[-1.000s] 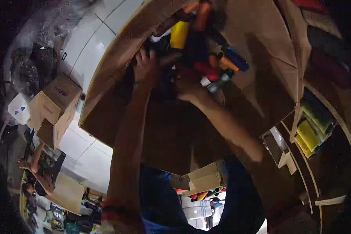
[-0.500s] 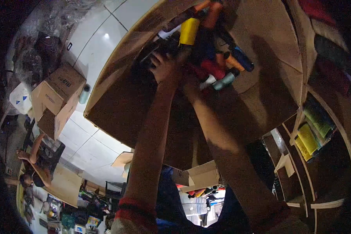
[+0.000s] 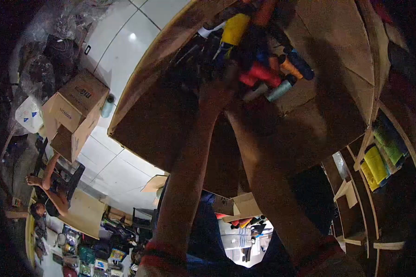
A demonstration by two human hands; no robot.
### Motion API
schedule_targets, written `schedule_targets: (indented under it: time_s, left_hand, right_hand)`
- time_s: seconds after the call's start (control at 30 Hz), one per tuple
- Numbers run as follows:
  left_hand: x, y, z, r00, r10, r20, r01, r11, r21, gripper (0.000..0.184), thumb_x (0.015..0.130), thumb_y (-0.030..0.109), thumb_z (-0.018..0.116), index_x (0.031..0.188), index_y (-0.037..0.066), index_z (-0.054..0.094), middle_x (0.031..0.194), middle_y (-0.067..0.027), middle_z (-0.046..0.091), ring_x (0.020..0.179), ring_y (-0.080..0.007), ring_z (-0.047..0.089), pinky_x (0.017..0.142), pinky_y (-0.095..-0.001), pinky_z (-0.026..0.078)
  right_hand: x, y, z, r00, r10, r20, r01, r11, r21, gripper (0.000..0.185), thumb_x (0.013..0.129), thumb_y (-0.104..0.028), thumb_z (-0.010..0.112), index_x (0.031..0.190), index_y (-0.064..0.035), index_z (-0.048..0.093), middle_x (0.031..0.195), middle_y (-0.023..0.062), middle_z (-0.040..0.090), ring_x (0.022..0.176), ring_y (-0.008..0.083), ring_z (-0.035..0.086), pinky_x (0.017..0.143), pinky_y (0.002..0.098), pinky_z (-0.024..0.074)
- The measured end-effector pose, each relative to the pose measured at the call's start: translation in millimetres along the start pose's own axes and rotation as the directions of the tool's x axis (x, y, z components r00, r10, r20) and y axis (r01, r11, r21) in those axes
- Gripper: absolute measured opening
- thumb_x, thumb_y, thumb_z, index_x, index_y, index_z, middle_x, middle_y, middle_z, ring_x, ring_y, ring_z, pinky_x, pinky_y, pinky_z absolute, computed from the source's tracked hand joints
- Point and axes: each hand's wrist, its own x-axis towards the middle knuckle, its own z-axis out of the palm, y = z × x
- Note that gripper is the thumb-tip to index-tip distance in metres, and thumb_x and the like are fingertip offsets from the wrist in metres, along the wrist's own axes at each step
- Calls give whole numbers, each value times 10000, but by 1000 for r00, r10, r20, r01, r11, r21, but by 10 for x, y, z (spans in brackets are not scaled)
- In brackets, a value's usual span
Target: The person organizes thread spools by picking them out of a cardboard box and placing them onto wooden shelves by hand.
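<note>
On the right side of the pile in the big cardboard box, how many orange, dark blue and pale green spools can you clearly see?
Orange spool: 1
Dark blue spool: 1
Pale green spool: 1
Total: 3 clearly visible; shadow may hide more.

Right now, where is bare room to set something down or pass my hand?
Inside the big box, bare cardboard lies right of the spools, toward its right edge; passing there looks possible. White floor tiles are free between that box and the clear plastic. Crowded: the spools around the left hand.
</note>
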Motion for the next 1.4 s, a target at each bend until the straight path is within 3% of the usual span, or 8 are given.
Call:
schedule_targets:
  time_s: [0.13,0.5,0.6,0.73,0.87,0.97,1.07,1.4]
  left_hand:
    - [244,-267,387,932,-217,-290,83,907,-414,458,822,304,540,1182,25,495,1110,-246,504,1051,-398,508,891,-492,434]
    - [1362,-1599,1517,672,310,-673,-135,944,300,223,866,173,530,1031,34,584,830,-99,622,734,-248,597,683,-392,480]
    - [1305,-1267,810,995,-53,-84,50,998,-42,339,834,171,586,1157,93,515,1029,-87,588,907,-264,581,753,-385,480]
    - [1381,-994,-64,905,19,425,-72,992,108,631,785,194,658,1326,156,337,1302,-68,431,1158,-277,463,865,-383,460]
    - [993,-667,405,964,-47,-263,101,976,194,708,775,229,674,1356,152,276,1349,-74,371,1208,-273,411,894,-373,448]
    - [1116,-787,367,926,-33,-375,59,997,57,666,780,247,665,1326,136,301,1308,-78,393,1170,-266,424,877,-369,448]
    - [1153,-877,413,902,-26,-430,2,998,-57,627,784,264,656,1297,120,326,1267,-83,415,1132,-259,438,859,-365,449]
    - [1074,-986,650,835,-68,-545,-182,902,-392,524,798,323,628,1199,67,408,1130,-99,488,1005,-235,483,801,-351,451]
  right_hand:
    - [218,14,-211,992,-75,-99,83,994,73,367,796,-230,568,1106,-36,539,1068,202,552,1017,323,526,887,403,417]
    - [355,-65,-112,955,-167,-246,164,986,-35,388,784,-257,599,1105,-46,546,1035,195,577,981,319,552,877,405,427]
    - [220,-3,-21,969,-168,-182,158,985,-69,394,781,-264,608,1105,-48,548,1026,193,584,971,318,560,874,406,430]
    - [150,-49,-406,983,-184,17,185,977,-103,402,776,-274,619,1104,-52,550,1014,190,593,958,317,569,870,406,434]
    - [425,-237,-1234,945,-152,290,174,984,-49,411,772,-284,630,1104,-55,552,1002,187,602,945,316,579,866,407,438]
    - [511,-443,-1359,755,-361,-547,459,887,49,337,755,-249,618,1012,-32,587,870,177,627,798,342,616,776,412,485]
    - [761,-520,-1335,817,-524,-241,432,832,-347,317,766,-259,612,949,-1,605,842,189,628,815,347,615,770,421,484]
    - [701,-162,-1745,796,-553,247,596,787,-159,370,761,-376,623,922,-42,632,907,157,635,848,325,612,765,423,472]
